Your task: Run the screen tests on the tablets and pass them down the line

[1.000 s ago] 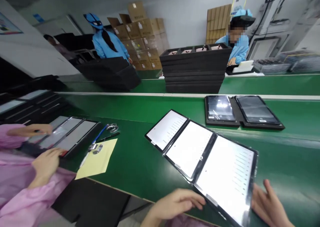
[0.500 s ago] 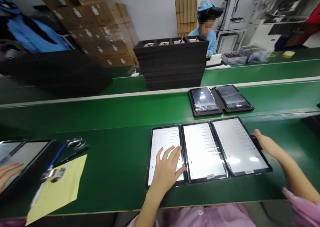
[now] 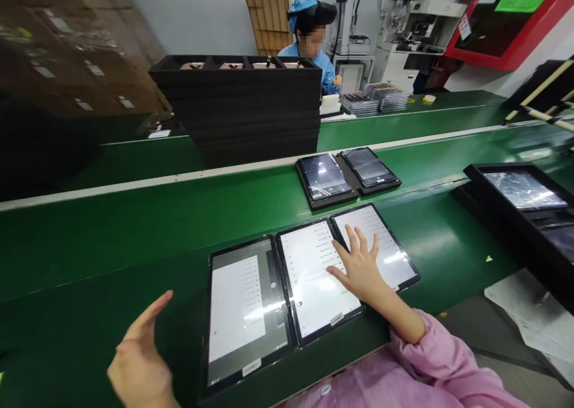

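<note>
The green tabletop [image 3: 67, 318] spread on all sides of the middle tablet [image 3: 316, 282], which lay flat with its screen lit. Far behind this tablet, past the white rail [image 3: 112, 189], there stood a tall stack of black trays [image 3: 255, 115], which hid the surface after it. Well apart to its right was a black tray [image 3: 515, 216]; near behind it, a foam holder [image 3: 348, 174] carried two dark tablets [image 3: 323, 176]. The left tablet [image 3: 246, 312] and the right tablet [image 3: 390, 240] lay close on its two sides. The right hand [image 3: 361, 270], with fingers spread, was over it and the right tablet; touching I could not tell. The left hand [image 3: 141, 354] was farther to its left, one digit stretched out; the other fingers I could not see well. The tabletop's near edge ran just in front of it, leaving a narrow margin; broader green surface extended to its left, and between it and the black tray.
</note>
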`<state>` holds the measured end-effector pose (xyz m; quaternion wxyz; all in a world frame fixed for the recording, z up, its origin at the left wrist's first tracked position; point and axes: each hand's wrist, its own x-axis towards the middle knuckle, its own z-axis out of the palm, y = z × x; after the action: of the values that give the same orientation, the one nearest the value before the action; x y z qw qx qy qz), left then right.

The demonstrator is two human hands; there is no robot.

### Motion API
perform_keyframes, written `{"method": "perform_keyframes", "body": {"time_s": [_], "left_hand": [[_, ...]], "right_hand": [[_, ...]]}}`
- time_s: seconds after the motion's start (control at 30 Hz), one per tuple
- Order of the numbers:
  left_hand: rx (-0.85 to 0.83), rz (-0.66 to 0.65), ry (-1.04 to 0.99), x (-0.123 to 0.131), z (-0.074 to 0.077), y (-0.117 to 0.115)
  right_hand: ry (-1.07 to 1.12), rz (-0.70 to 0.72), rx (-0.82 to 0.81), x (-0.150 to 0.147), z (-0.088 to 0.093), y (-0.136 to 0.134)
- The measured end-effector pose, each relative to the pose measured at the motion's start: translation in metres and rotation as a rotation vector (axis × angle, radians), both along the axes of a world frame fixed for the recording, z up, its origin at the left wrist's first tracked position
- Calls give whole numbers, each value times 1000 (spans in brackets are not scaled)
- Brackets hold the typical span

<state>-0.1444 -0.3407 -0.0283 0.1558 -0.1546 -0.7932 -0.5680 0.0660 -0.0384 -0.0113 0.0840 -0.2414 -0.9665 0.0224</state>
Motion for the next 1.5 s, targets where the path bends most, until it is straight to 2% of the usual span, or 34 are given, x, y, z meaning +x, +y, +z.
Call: {"method": "perform_keyframes", "body": {"time_s": [0.07, 0.17, 0.2, 0.23, 0.33, 0.4, 0.47, 0.53, 0.63, 0.73, 0.87, 1.0, 1.17, 1.37, 1.5], "left_hand": [[123, 59, -120, -2, -4, 2], [111, 118, -299, 0, -7, 4], [106, 110, -333, 1, -8, 3], [107, 96, -349, 1, -9, 2], [89, 45, -376, -3, -15, -1], [21, 26, -418, -9, -20, -2], [-47, -26, -474, -14, -25, -2], [-74, -105, -524, -17, -29, 0], [-75, -219, -544, -16, -30, 3], [-86, -306, -531, -11, -28, 6], [-82, -408, -558, -6, -28, 5], [-111, -479, -546, -1, -32, 3], [-156, -570, -523, 4, -36, -1], [-132, -616, -513, 5, -37, -1], [-62, -635, -500, 7, -38, 4]], "right_hand": [[-10, 52, -12, -5, -3, -13], [-18, 267, -68, -1, -4, -19], [-13, 275, -78, 4, -4, -13], [0, 218, -74, 10, -2, -3], [83, -225, 5, 35, 1, 44], [103, -419, 33, 53, 0, 75], [78, -455, 26, 68, -3, 94], [54, -428, 19, 77, -9, 101], [68, -363, 33, 81, -14, 92], [125, -186, 6, 76, -15, 70], [214, 90, -47, 57, -12, 26], [155, 304, -78, 36, -9, -18], [109, 381, -58, 24, -9, -43], [196, 413, -41, 23, -17, -44], [313, 453, -126, 22, -29, -43]]}}
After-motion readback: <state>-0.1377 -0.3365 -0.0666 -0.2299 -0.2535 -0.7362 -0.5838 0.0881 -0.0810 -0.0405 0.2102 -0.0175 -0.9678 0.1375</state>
